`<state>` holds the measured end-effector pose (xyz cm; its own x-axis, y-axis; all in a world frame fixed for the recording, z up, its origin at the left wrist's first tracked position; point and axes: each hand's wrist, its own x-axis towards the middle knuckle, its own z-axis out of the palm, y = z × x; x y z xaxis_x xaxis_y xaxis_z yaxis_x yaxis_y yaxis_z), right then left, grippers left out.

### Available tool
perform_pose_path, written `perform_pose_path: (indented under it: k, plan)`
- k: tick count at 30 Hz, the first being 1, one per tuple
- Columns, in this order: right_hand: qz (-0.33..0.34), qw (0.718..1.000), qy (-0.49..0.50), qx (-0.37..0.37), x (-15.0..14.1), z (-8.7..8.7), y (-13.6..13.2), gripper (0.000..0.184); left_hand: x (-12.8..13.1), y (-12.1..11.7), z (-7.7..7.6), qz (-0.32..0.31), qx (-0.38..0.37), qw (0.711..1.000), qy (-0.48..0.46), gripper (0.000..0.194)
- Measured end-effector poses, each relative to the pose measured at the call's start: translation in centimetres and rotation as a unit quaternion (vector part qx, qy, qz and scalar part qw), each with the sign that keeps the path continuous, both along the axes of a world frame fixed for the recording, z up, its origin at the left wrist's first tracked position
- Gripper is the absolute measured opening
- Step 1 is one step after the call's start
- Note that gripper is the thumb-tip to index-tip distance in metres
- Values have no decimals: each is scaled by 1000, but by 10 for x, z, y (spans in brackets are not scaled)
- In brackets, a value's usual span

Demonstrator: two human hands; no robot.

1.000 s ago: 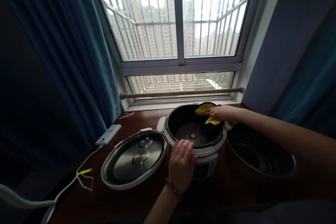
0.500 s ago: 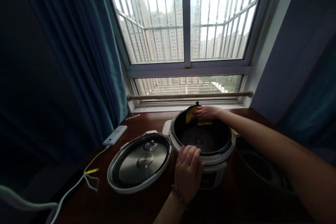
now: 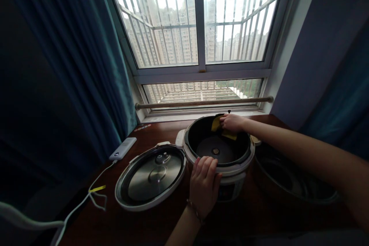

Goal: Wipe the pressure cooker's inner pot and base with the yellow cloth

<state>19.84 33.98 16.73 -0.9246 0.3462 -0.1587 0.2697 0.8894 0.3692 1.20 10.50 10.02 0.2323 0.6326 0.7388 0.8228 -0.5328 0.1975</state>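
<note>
Brown tabletop [image 3: 161,130] before a barred window [image 3: 170,27]: left hand [image 3: 203,186] curled over the near rim of a cooker [image 3: 233,169], right hand [image 3: 233,123] pinching yellow cloth [image 3: 230,135], forearm [image 3: 288,138] partly hiding a dark bowl [image 3: 291,182].

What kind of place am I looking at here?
Likely a room in a high-rise home: a barred window looks out on tower blocks, a blue curtain hangs beside it, and an open electric pressure cooker stands on a wooden tabletop.
</note>
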Motion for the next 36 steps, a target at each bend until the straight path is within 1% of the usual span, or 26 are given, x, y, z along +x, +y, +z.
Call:
perform_pose_path:
  k: [4, 6, 8, 13, 15, 18, 21, 24, 28, 30, 31, 32, 34, 35, 36]
  plan:
    - [-128, 991, -24, 6, 4, 4, -28, 12, 0, -1, 0, -5, -4, 1000, -4, 28]
    - [-190, 981, -28, -2, 5, 6, -42, 17, -1, -1, 0, -6, -6, 1000, -5, 28]
    - [-229, 973, -31, -17, 8, 9, -55, 24, -1, 0, 0, -7, -7, 1000, -5, 28]
    - [-272, 960, -29, -59, 15, 22, -87, 32, 0, 0, -1, -10, -11, 1000, -6, 28]
    - [-288, 953, -22, -95, 13, 26, -101, 32, 0, -1, -1, -10, -11, 1000, -6, 29]
    - [-299, 941, -11, -156, 3, 31, -123, 32, 0, -2, 0, -9, -9, 1000, -12, 29]
    - [-296, 936, 6, -191, -13, 34, -142, 35, 1, -1, -1, -8, -7, 1000, -19, 29]
    - [-299, 925, 37, -231, -27, 39, -155, 38, 0, -1, -1, -18, -7, 1000, -15, 31]
    - [-296, 913, 35, -279, -32, 43, -157, 43, -1, -1, -2, -27, -8, 1000, -11, 33]
    - [-279, 906, 16, -318, -29, 44, -150, 47, -1, -1, -2, -27, -9, 1000, -11, 33]
    - [-273, 898, 6, -346, -27, 43, -145, 48, -1, -1, -2, -27, -10, 1000, -10, 33]
    - [-272, 884, -7, -380, -25, 41, -138, 49, -1, -2, -2, -27, -13, 1000, -9, 33]
    - [-282, 848, -43, -447, -21, 35, -122, 47, -1, -2, -1, -22, -16, 1000, -7, 33]
    - [-288, 833, -66, -467, -19, 30, -114, 45, 0, -2, -1, -18, -17, 1000, -7, 32]
    - [-292, 825, -88, -476, -18, 25, -105, 43, 0, -1, -1, -12, -17, 1000, -8, 31]
